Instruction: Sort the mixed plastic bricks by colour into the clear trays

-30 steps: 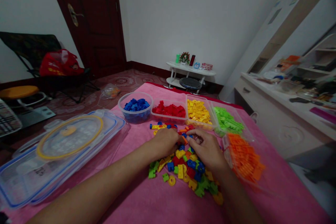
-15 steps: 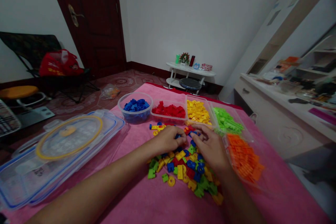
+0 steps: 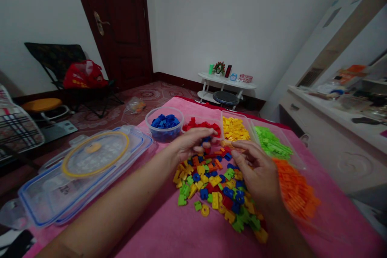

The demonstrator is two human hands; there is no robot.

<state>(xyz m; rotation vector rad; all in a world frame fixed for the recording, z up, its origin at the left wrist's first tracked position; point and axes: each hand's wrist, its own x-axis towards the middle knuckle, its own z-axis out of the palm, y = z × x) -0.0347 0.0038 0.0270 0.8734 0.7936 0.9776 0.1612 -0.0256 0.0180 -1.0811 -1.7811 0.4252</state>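
Observation:
My left hand is raised over the far side of a mixed pile of toy building bricks, its fingers curled round a small blue brick. My right hand hovers across from it at the pile's right side, thumb and fingers drawn together. What sits between those fingertips, if anything, is too small and blurred to name. Yellow, green, blue, red and orange pieces make up the pile, some of them round like wheels. Part of it is covered by my right hand and forearm.
Behind the pile stand a round tub of blue bricks and boxes of red, yellow and green bricks. Orange bricks fill a box at right. Stacked clear lids lie left on the pink cloth.
My left hand has lifted off the pile with a blue brick showing in its fingers. My right hand has drawn back a little, apart from the left. The view has shifted left.

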